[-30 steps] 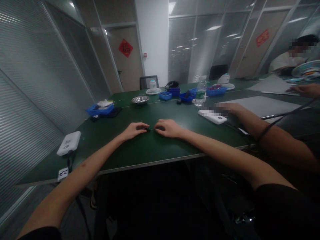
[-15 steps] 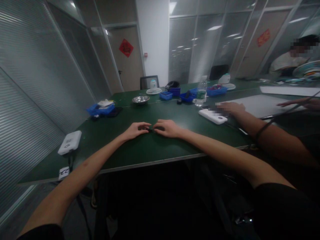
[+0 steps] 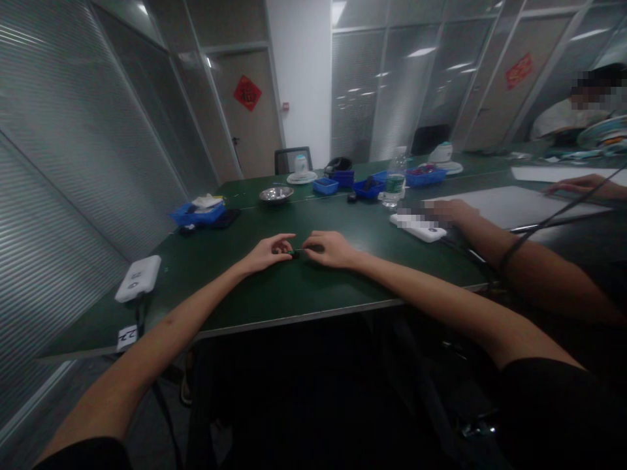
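Above the green table (image 3: 274, 300), close to its front edge, my two hands face each other. My left hand (image 3: 264, 253) has its index finger lifted, while the thumb and other fingers close on a small dark piece (image 3: 294, 254) with a hint of green. My right hand (image 3: 329, 249) is curled, thumb and index finger pinched at a thin light-coloured sliver that reaches toward the dark piece. Both items are too small to name.
A metal bowl (image 3: 276, 195) sits beyond my hands, and a blue tray (image 3: 196, 214) lies to the left. White power banks (image 3: 139, 277) rest at both sides. A water bottle (image 3: 394, 179) stands to the right, near another person's arm (image 3: 519, 254).
My left index finger has lifted and straightened away from the small dark piece. My right hand has barely moved. The co-worker's far hand has shifted slightly over the white sheet.
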### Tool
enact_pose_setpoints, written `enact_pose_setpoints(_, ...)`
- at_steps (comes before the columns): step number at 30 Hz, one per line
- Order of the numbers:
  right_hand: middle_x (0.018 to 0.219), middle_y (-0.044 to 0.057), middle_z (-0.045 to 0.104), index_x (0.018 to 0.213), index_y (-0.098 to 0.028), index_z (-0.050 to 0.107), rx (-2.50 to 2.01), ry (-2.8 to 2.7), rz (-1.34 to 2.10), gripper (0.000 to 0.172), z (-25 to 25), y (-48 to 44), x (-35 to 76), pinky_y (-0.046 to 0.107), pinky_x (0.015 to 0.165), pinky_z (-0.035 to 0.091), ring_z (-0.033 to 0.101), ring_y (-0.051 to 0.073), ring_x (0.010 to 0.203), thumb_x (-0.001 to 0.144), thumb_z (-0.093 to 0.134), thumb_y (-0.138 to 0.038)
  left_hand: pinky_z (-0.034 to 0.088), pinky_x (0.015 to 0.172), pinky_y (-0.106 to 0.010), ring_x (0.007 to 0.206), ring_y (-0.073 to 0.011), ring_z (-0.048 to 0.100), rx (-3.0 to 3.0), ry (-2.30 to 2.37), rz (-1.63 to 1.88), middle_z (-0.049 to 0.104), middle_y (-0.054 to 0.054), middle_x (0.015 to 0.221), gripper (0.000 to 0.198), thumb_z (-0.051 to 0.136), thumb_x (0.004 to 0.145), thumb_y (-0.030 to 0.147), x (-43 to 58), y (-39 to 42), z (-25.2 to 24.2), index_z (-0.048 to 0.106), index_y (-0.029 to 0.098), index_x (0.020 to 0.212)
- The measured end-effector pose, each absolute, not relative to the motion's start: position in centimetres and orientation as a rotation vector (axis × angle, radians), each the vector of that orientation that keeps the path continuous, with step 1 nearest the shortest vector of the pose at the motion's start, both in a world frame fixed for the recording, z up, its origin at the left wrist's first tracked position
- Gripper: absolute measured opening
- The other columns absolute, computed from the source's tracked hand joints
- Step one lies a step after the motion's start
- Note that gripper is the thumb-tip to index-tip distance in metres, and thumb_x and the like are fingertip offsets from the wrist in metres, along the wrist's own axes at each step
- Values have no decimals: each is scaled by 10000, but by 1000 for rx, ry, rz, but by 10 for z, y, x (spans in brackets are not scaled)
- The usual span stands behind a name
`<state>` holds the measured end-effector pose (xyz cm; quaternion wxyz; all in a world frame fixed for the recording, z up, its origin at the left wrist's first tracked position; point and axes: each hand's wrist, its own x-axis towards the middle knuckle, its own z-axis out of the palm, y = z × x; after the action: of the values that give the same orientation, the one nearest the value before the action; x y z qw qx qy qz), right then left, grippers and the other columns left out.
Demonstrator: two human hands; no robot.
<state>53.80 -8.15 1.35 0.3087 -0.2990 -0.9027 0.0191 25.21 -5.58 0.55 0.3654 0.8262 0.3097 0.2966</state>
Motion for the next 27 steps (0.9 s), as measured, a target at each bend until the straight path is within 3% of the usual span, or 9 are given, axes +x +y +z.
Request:
enact_pose_setpoints(7, 1010, 50, 718, 1092, -215, 797, -795, -2442, 60, 224, 20, -87, 541, 286, 758, 409, 637, 176, 836, 967, 642, -316, 500, 844, -331, 941, -200, 657, 2206, 853, 736, 720, -102, 1104, 705, 780, 892, 367, 253, -61, 12, 555, 158, 1526)
enact_pose_setpoints(27, 1088, 67, 680, 1181, -221, 763, -771, -2533, -91, 299, 20, -86, 529, 276, 694, 381, 603, 158, 797, 1049, 552, -387, 488, 837, -325, 960, -207, 657, 2263, 858, 712, 719, -104, 1139, 699, 767, 911, 396, 252, -56, 8, 552, 174, 1537)
